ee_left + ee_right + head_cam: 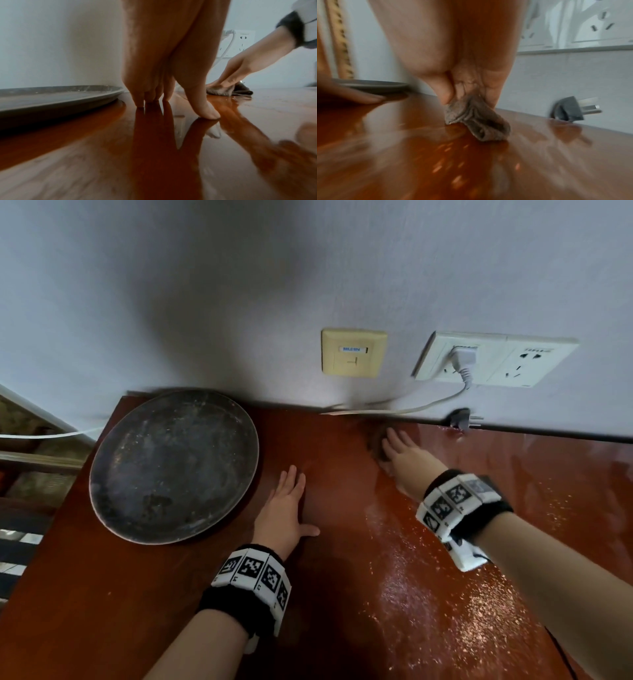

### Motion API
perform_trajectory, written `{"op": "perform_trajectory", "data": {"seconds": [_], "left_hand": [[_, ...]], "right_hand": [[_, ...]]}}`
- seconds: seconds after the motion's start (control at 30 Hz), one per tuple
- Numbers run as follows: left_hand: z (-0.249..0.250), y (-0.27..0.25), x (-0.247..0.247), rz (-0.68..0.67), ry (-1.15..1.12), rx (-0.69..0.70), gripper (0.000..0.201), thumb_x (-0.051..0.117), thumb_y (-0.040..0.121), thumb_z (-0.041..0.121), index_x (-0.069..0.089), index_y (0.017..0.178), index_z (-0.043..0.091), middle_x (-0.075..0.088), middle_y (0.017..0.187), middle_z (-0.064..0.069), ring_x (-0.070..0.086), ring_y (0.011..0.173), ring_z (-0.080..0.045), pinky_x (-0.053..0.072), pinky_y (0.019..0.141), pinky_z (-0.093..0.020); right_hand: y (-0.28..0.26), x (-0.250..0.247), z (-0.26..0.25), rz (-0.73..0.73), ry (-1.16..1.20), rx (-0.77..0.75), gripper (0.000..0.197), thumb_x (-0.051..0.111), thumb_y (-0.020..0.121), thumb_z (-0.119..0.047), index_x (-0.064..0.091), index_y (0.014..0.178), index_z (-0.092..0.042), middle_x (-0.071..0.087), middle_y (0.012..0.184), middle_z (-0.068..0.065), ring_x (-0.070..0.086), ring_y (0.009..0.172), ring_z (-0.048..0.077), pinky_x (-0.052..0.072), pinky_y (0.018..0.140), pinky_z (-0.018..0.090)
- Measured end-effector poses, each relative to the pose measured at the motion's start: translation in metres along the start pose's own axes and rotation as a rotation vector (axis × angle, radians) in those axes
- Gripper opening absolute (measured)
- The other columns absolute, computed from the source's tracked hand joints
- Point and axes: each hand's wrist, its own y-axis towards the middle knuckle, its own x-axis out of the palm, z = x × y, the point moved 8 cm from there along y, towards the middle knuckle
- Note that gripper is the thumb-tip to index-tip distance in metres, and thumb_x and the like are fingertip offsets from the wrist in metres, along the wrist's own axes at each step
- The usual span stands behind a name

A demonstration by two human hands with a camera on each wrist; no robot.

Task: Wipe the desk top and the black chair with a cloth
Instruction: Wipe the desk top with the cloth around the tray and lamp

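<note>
A: What surfaces and textures were shown?

B: A glossy reddish-brown wooden desk top [342, 577], mirror-smooth at left, streaked and speckled with bright wet flecks at right. A round, shallow, dull grey metal tray [173, 465] lay near the desk's left edge, its face scuffed and mottled.

A: Where was the cloth, and how did the hands lie?

B: The cloth [476, 119], brown, soft and bunched into folds, lay on the desk close to the back edge by the wall. The right hand [402, 453] pressed on it, thumb and fingers pinching the folds in the right wrist view. The left hand [287, 508] held nothing; it was spread wide, fingertips [139, 104] and thumb braced on bare wood just right of the tray.

A: Any legible writing?

B: The beige wall plate [354, 353] carried a small blue label reading "BELDEN". The white double socket [496, 359] had print too small to read; a white plug and cable [428, 404] ran from it.

A: And the edges?

B: A loose dark plug [460, 417] lay at the back edge, right of the cloth. Bare wood lay between the two hands.
</note>
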Motion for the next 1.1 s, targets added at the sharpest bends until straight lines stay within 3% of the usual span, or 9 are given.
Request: {"op": "perform_trajectory", "data": {"seconds": [0.07,0.2,0.3,0.6,0.67,0.77,0.87,0.97,1.1], "left_hand": [[0.001,0.000,0.000,-0.006,0.006,-0.005,0.102,0.074,0.078,0.030,0.003,0.151,0.015,-0.013,0.158,-0.001,-0.011,0.145,-0.015,0.004,0.116,-0.029],[0.001,-0.002,0.001,-0.015,0.023,-0.010,0.101,0.072,0.080,0.030,0.002,0.151,0.015,-0.014,0.158,-0.001,-0.012,0.145,-0.015,0.004,0.116,-0.030],[0.000,-0.003,0.000,-0.006,0.020,-0.015,0.100,0.072,0.080,0.030,0.003,0.151,0.015,-0.014,0.158,-0.001,-0.012,0.145,-0.015,0.005,0.117,-0.031],[-0.001,-0.002,0.002,0.005,0.039,-0.028,0.100,0.072,0.080,0.030,0.004,0.151,0.016,-0.012,0.158,0.000,-0.010,0.145,-0.014,0.007,0.117,-0.032],[-0.001,-0.003,0.003,0.012,0.033,-0.025,0.098,0.071,0.081,0.029,0.004,0.151,0.016,-0.012,0.158,0.000,-0.010,0.145,-0.014,0.007,0.117,-0.032],[-0.002,-0.007,0.005,0.028,0.011,-0.022,0.094,0.069,0.083,0.030,0.005,0.151,0.018,-0.011,0.158,0.002,-0.009,0.145,-0.013,0.008,0.117,-0.033],[-0.004,-0.011,0.005,0.053,0.006,-0.021,0.091,0.068,0.084,0.031,0.008,0.151,0.020,-0.009,0.158,0.004,-0.008,0.145,-0.012,0.010,0.116,-0.032],[-0.004,-0.011,0.005,0.055,0.026,-0.023,0.090,0.067,0.084,0.032,0.008,0.151,0.020,-0.009,0.159,0.004,-0.008,0.146,-0.012,0.012,0.116,-0.033],[-0.002,-0.016,0.008,0.034,0.063,-0.015,0.092,0.066,0.084,0.038,0.007,0.152,0.018,-0.010,0.159,0.001,-0.009,0.146,-0.013,0.011,0.116,-0.034]], "right_hand": [[-0.010,0.013,-0.011,-0.020,-0.008,-0.087,0.061,0.036,0.094,-0.009,0.010,0.150,-0.008,0.001,0.158,0.011,-0.003,0.145,0.028,0.010,0.119,0.040],[-0.003,-0.005,0.045,0.009,0.155,0.238,0.059,0.038,0.097,-0.013,0.010,0.149,-0.004,0.001,0.158,0.011,0.008,0.145,0.026,0.020,0.113,0.040],[0.004,-0.007,0.058,-0.020,0.169,0.275,0.054,0.033,0.101,-0.019,0.012,0.149,-0.004,0.000,0.157,0.013,0.006,0.145,0.030,0.019,0.113,0.041],[-0.072,0.018,-0.032,-0.021,0.046,-0.200,0.063,0.037,0.101,-0.028,0.003,0.151,-0.013,-0.008,0.158,0.005,-0.003,0.146,0.022,0.013,0.118,0.034],[-0.073,0.018,-0.022,-0.039,0.132,-0.200,0.055,0.034,0.102,-0.026,0.011,0.151,-0.019,-0.004,0.159,0.000,0.001,0.146,0.019,0.016,0.118,0.034],[-0.054,0.007,0.022,-0.006,0.214,-0.027,0.050,0.035,0.101,-0.022,0.022,0.149,-0.023,0.004,0.159,0.000,0.017,0.144,0.021,0.024,0.114,0.034],[-0.044,0.003,0.025,-0.007,0.097,0.063,0.051,0.035,0.100,-0.021,0.021,0.148,-0.014,0.006,0.158,0.007,0.008,0.145,0.024,0.017,0.116,0.038],[-0.057,0.019,-0.033,-0.019,0.062,-0.109,0.061,0.042,0.094,-0.010,0.016,0.149,-0.008,0.000,0.158,0.010,-0.004,0.146,0.026,0.012,0.118,0.040],[-0.104,0.036,-0.087,-0.026,0.081,-0.325,0.065,0.039,0.094,-0.001,0.008,0.151,-0.012,-0.010,0.158,0.004,-0.011,0.145,0.021,0.014,0.118,0.032]]}}
